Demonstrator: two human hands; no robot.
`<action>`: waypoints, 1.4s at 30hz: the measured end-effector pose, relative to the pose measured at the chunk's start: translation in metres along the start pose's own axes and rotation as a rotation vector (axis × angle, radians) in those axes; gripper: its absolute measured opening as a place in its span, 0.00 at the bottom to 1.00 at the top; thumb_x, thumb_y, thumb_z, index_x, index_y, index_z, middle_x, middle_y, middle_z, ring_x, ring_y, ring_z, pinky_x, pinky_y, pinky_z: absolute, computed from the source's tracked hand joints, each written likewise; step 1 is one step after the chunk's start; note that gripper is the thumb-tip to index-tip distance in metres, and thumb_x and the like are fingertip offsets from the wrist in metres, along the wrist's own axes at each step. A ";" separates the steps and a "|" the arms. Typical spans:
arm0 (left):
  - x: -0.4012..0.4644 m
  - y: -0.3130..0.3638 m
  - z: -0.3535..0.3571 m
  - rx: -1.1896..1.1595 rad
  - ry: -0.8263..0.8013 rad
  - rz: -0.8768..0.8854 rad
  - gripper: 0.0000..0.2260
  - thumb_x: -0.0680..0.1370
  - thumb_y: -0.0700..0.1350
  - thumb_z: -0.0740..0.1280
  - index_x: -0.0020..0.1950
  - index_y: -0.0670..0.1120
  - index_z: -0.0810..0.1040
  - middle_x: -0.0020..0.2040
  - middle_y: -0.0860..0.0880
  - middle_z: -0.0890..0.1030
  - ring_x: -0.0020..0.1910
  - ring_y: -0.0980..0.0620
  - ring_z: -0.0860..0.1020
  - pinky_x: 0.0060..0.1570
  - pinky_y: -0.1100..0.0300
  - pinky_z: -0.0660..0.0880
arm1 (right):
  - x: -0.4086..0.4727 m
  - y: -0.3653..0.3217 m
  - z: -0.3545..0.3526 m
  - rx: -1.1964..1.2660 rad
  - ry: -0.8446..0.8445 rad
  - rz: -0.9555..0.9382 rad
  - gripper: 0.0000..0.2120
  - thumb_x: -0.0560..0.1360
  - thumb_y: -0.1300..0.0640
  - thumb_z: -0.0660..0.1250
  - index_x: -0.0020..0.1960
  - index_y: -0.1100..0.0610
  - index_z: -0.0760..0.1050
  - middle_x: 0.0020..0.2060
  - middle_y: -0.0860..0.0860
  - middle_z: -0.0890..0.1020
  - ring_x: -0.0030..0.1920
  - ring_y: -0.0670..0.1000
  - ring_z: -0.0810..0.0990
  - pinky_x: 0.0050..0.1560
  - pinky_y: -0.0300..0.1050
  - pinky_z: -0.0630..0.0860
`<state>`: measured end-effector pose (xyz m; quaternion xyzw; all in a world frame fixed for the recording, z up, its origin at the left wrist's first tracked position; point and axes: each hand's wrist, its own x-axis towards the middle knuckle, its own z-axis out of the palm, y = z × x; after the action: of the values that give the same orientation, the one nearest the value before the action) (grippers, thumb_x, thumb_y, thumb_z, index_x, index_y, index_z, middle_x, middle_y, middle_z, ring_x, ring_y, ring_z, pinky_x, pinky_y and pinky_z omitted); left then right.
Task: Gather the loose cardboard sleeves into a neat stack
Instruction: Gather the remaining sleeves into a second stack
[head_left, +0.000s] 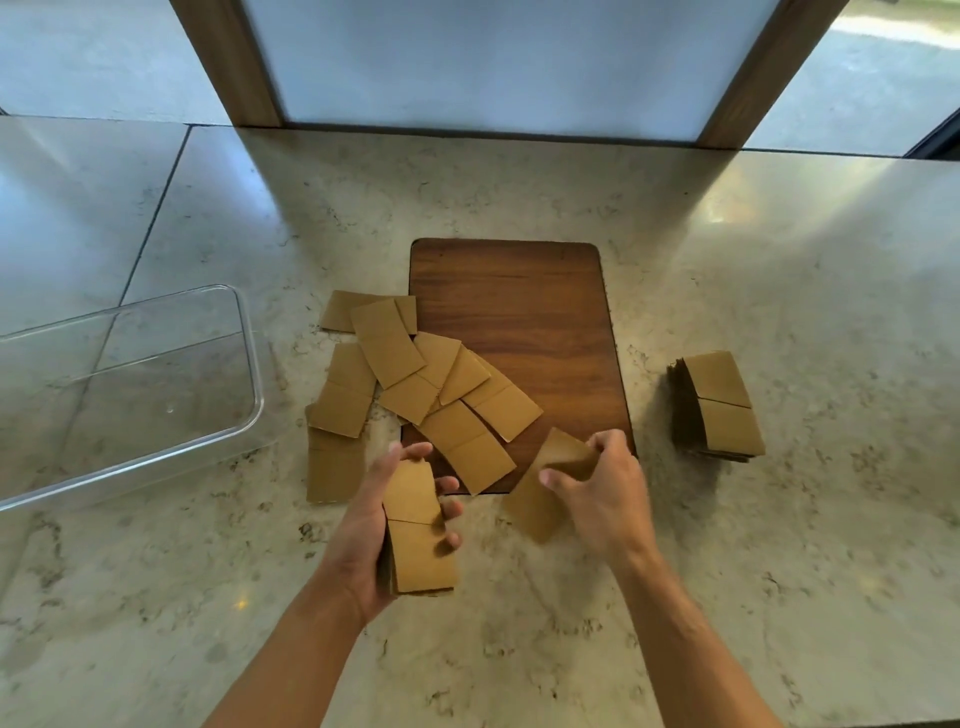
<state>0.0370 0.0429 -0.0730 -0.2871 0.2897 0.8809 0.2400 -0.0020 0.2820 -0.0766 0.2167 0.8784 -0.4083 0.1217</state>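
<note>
Several loose brown cardboard sleeves (410, 384) lie scattered and overlapping across the left edge of a dark wooden board (540, 312). My left hand (363, 525) grips a small stack of sleeves (418, 535) just above the counter, near the front. My right hand (597, 499) pinches a single sleeve (540, 499) at the board's front right corner, tilted and lifted. A neat tall stack of sleeves (719, 408) stands on the counter to the right of the board.
A clear plastic container (130, 384) sits on the marble counter (779, 519) at the left. A wood-framed panel (493, 67) rises behind the counter's back edge.
</note>
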 end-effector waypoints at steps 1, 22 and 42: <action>0.002 0.000 0.004 0.064 0.014 0.006 0.23 0.73 0.58 0.76 0.63 0.49 0.81 0.48 0.39 0.81 0.41 0.44 0.80 0.36 0.49 0.78 | 0.002 0.001 -0.010 0.162 -0.053 -0.003 0.21 0.72 0.52 0.80 0.56 0.48 0.70 0.53 0.49 0.81 0.47 0.45 0.81 0.41 0.36 0.78; 0.038 0.044 0.023 -0.045 0.067 0.193 0.13 0.74 0.50 0.77 0.56 0.50 0.81 0.43 0.41 0.81 0.38 0.43 0.80 0.37 0.49 0.78 | 0.068 -0.067 0.022 -0.114 0.097 -0.062 0.16 0.75 0.49 0.77 0.53 0.47 0.70 0.51 0.47 0.80 0.50 0.49 0.78 0.42 0.38 0.75; 0.023 0.032 0.020 0.180 0.368 0.401 0.17 0.67 0.54 0.79 0.53 0.52 0.83 0.43 0.40 0.80 0.36 0.43 0.81 0.34 0.51 0.80 | 0.010 -0.058 0.054 -0.196 -0.125 -0.168 0.20 0.72 0.48 0.79 0.56 0.49 0.72 0.51 0.45 0.76 0.54 0.50 0.76 0.54 0.47 0.77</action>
<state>-0.0058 0.0386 -0.0627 -0.3569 0.4563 0.8146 0.0290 -0.0369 0.2102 -0.0759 0.1036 0.9197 -0.3422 0.1622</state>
